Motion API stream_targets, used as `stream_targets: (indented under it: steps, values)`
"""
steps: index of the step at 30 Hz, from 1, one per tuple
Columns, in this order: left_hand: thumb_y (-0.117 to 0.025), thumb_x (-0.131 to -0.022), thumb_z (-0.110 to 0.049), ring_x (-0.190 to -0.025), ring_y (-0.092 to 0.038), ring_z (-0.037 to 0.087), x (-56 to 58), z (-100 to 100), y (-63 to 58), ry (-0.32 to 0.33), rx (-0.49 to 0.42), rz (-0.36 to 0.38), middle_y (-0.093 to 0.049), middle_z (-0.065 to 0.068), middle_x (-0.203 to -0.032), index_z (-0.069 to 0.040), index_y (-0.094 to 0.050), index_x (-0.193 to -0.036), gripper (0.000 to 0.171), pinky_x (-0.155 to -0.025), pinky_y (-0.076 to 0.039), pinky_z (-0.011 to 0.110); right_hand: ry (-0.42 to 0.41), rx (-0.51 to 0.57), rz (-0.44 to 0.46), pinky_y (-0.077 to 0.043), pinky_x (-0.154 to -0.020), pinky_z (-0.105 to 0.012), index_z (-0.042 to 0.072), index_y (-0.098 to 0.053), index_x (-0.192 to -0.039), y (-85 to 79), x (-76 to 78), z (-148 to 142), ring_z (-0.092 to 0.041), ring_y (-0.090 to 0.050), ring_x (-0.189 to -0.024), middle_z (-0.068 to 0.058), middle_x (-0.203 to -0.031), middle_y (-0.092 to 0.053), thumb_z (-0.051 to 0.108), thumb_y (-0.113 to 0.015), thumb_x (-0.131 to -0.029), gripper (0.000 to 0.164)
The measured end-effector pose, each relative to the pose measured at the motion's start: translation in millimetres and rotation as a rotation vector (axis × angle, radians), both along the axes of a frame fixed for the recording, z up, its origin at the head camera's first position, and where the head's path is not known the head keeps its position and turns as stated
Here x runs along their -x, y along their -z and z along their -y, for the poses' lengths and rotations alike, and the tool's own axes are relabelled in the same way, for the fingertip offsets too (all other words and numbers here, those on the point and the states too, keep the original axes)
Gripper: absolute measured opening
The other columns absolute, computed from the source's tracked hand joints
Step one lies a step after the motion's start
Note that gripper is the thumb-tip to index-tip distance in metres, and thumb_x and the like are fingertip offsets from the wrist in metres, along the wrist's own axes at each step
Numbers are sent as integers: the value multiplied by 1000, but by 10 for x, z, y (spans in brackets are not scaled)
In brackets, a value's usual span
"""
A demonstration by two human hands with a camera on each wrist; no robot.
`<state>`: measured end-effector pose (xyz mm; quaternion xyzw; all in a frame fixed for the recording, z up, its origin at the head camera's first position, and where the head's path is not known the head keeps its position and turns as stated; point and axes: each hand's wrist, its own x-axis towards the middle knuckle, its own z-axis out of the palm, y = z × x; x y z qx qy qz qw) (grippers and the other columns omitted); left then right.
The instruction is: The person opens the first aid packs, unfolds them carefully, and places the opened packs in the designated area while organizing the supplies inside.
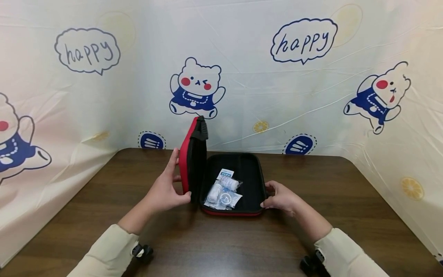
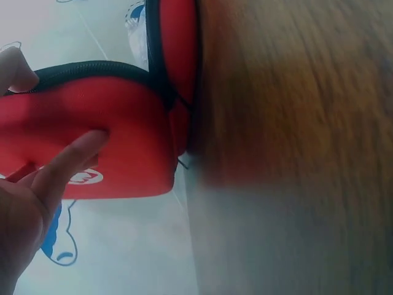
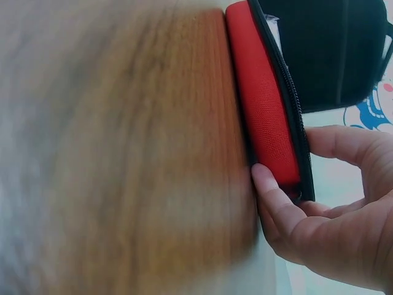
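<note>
A red zippered case with a black lining stands open on the table, its lid (image 1: 184, 165) raised nearly upright at the left. In the base (image 1: 250, 181) lie clear plastic packets (image 1: 223, 192) with white rolls and a small labelled packet. My left hand (image 1: 165, 190) holds the lid, thumb at its near edge and fingers on the red outer side; the left wrist view shows a white logo (image 2: 86, 177) there. With thumb and fingers, my right hand (image 1: 281, 198) grips the base's right rim. In the right wrist view, the zipper (image 3: 288, 80) runs along that rim.
The brown wooden table (image 1: 221, 246) extends around the case. Behind it hangs a pale curtain (image 1: 242, 92) printed with cartoon bears and lettering. Dark devices (image 1: 142, 254) are worn at both wrists, near the light sleeves (image 1: 107, 250).
</note>
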<state>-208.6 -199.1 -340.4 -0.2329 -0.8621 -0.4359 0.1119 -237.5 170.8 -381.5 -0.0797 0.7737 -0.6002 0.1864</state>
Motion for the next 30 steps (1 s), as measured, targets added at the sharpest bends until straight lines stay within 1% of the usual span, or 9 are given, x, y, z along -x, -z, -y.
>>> stream_targets:
  steps: [5,8,11,15,20,23,25,27,30]
  values:
    - [-81,-70,4,-111,-58,48,-29,62,-16,36,-68,-8,-26,19,-155,-41,-1,-154,124,-62,-59,34,-3,-24,-10,-56,-72,-33,-12,-36,-131,-4,6,-25,-23,-58,-84,-31,-133,-36,-9,-71,-75,66]
    - [-81,-70,8,-115,-55,47,-41,93,-48,66,-130,-33,-31,16,-152,-33,-10,-154,117,-61,-59,33,0,-46,-12,-56,-72,-33,-11,-39,-130,-13,5,-42,-24,-57,-87,-29,-132,-38,-8,-72,-75,64]
    - [-78,-75,8,-121,-54,35,-49,158,-121,96,-204,-70,-32,9,-152,-21,-23,-149,96,-64,-59,34,2,-83,-17,-55,-73,-34,-11,-40,-129,-31,-1,-62,-27,-55,-93,-29,-132,-40,-6,-74,-75,64]
    - [-65,-87,8,-122,-54,18,-74,238,-239,129,-343,-78,-30,9,-156,-3,-38,-134,55,-71,-58,34,0,-142,-33,-54,-78,-36,-11,-43,-129,-63,-2,-103,-30,-53,-99,-27,-129,-45,-2,-76,-75,65]
    - [-59,-92,6,-104,-66,14,-83,296,-327,81,-495,-54,-46,15,-146,7,-49,-109,20,-67,-58,33,8,-190,-53,-48,-92,-43,-14,-43,-130,-92,6,-168,-34,-53,-107,-26,-124,-52,-1,-78,-74,68]
    - [-65,-90,3,-94,-69,14,-81,349,-351,9,-494,-17,-56,7,-137,5,-51,-102,19,-66,-58,31,18,-185,-56,-46,-97,-46,-15,-40,-134,-99,7,-205,-35,-53,-111,-27,-125,-51,-2,-79,-73,74]
    - [-67,-89,1,-95,-68,13,-80,402,-353,-8,-482,30,-56,2,-133,0,-51,-105,23,-67,-59,30,13,-157,-49,-47,-95,-44,-14,-33,-140,-96,11,-236,-36,-54,-112,-29,-128,-49,-4,-78,-73,81]
    - [-67,-90,0,-98,-66,11,-78,465,-338,-8,-467,81,-54,0,-131,-6,-51,-115,30,-68,-58,29,7,-132,-47,-51,-90,-41,-11,-27,-144,-87,20,-272,-34,-56,-107,-31,-129,-47,-4,-77,-74,86]
    - [-65,-90,3,-99,-64,12,-57,563,-296,42,-480,159,-49,5,-127,-11,-48,-130,46,-69,-58,29,-1,-92,-32,-55,-81,-38,-8,-22,-148,-69,35,-343,-30,-60,-99,-33,-130,-45,-4,-74,-78,87]
